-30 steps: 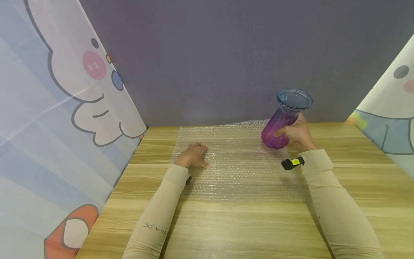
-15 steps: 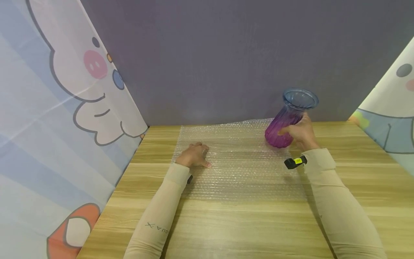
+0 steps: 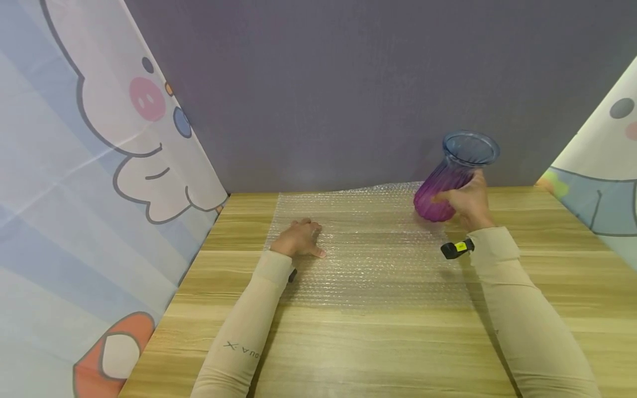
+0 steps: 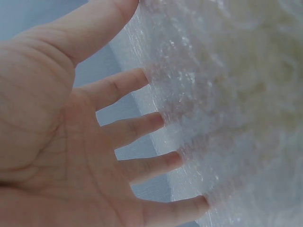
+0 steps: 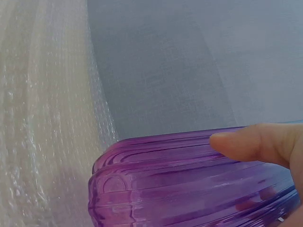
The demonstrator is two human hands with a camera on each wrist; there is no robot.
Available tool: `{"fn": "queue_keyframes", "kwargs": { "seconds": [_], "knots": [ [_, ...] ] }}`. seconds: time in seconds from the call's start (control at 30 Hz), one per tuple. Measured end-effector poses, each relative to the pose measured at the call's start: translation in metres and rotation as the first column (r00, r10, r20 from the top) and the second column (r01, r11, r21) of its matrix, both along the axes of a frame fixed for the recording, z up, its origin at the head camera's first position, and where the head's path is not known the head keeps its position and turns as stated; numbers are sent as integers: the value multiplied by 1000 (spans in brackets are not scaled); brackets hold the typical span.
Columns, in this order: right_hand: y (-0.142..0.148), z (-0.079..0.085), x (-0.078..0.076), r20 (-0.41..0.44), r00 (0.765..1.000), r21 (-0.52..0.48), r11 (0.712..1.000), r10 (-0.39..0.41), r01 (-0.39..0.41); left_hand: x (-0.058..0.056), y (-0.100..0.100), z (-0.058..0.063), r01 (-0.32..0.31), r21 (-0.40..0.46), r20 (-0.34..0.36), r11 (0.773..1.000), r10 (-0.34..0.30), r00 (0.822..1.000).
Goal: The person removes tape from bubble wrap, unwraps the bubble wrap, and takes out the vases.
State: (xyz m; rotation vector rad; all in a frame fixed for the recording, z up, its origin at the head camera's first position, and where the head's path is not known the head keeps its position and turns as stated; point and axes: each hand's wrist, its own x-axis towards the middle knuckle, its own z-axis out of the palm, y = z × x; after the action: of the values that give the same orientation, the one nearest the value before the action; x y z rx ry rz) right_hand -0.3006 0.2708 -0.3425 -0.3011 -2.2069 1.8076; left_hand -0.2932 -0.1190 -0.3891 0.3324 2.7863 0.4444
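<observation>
A ribbed glass vase [image 3: 440, 190], purple at its base and blue at the flared rim, leans to the right over the back right part of a bubble wrap sheet [image 3: 368, 243]. My right hand [image 3: 470, 202] grips it round the body, thumb across the near side in the right wrist view, where the purple glass [image 5: 156, 179] fills the lower part. On the left part of the sheet rests my left hand [image 3: 297, 239], its fingers spread. The left wrist view shows those fingertips [image 4: 156, 120] touching the bubble wrap [image 4: 236, 104].
The sheet lies flat on a wood-grain table [image 3: 378, 354]. A dark grey panel [image 3: 323, 99] rises along the table's back edge. Cartoon-printed cloth hangs at the left [image 3: 99, 166] and right sides. Small black wrist cameras [image 3: 455, 249] sit at the cuffs.
My right hand has carried the vase to the right and slightly up across the bubble wrap. The left hand stays in place on the sheet.
</observation>
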Motion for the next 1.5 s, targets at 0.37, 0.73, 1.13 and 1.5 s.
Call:
{"fn": "queue_keyframes", "kwargs": {
  "seconds": [0.37,0.73,1.13,1.5],
  "knots": [
    [6,0,1,-38,998,-47,997,-57,55,-2,0,-2,0,-4,-2,1000,0,1000],
    [12,-2,0,-71,993,-88,992,-98,92,-2,0,-3,7,-6,-15,1000,-7,1000],
    [17,1,0,-71,990,-124,986,-121,111,-1,0,-1,1,2,-8,1000,-1,1000],
    [26,-3,-2,-32,985,-71,984,-168,166,-1,0,-2,-2,-6,-11,1000,1,1000]
  ]
}}
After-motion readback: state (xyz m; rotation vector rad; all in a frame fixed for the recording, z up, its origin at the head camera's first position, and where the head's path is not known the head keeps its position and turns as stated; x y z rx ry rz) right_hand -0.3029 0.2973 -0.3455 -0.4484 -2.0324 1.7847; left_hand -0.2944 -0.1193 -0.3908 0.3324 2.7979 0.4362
